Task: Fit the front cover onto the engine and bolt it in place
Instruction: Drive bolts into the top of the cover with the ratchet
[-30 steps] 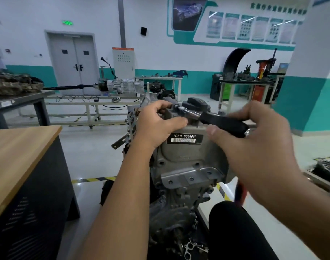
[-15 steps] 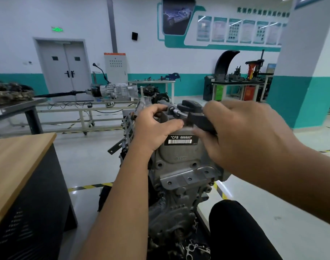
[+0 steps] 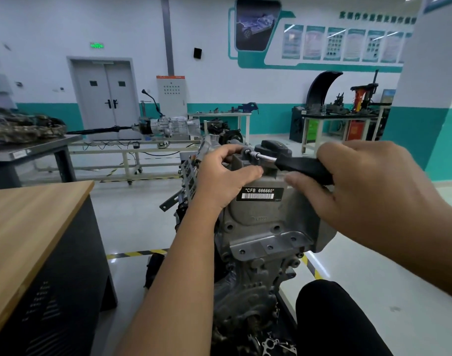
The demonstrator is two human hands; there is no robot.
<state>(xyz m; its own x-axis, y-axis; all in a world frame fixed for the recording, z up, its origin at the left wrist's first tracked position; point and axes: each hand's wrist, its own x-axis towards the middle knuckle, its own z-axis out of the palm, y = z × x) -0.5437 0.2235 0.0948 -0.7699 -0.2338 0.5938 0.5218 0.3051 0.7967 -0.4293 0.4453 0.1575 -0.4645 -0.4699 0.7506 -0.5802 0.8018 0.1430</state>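
Observation:
The grey engine stands upright before me, its cast front cover carrying a black label marked CFB 666660. A ratchet wrench with a black handle lies across the cover's top edge, its head at the top left. My left hand grips the ratchet head and socket against the cover's top. My right hand is closed around the black handle, to the right of the cover. The bolt under the socket is hidden by my fingers.
A wood-topped bench stands at my left. My knee in black trousers is at the lower right. A gearbox on a frame and tables with parts stand farther back. Yellow-black tape marks the floor.
My right hand has swung the ratchet handle back to the right after moving it left toward the cover. My left hand has stayed on the ratchet head.

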